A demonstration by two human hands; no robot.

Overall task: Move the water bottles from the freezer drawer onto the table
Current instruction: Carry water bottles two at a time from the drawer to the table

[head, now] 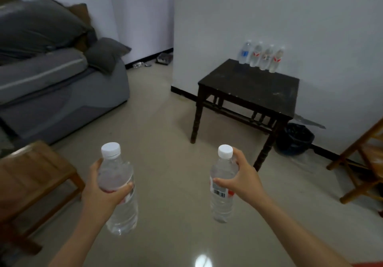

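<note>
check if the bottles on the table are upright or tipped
Upright: four bottles stand in a row on the table, caps up.

No legible text; barcode (219,193) on right bottle (220,205), digits blurred.

Both bare forearms reach forward from the near edge, with the hands level and well apart. The left hand (101,190) wraps round the middle of the left bottle (121,213), thumb across its near side. The right hand (245,180) grips the right bottle (220,206) high up, thumb on the label, fingers curled near the cap.
</note>
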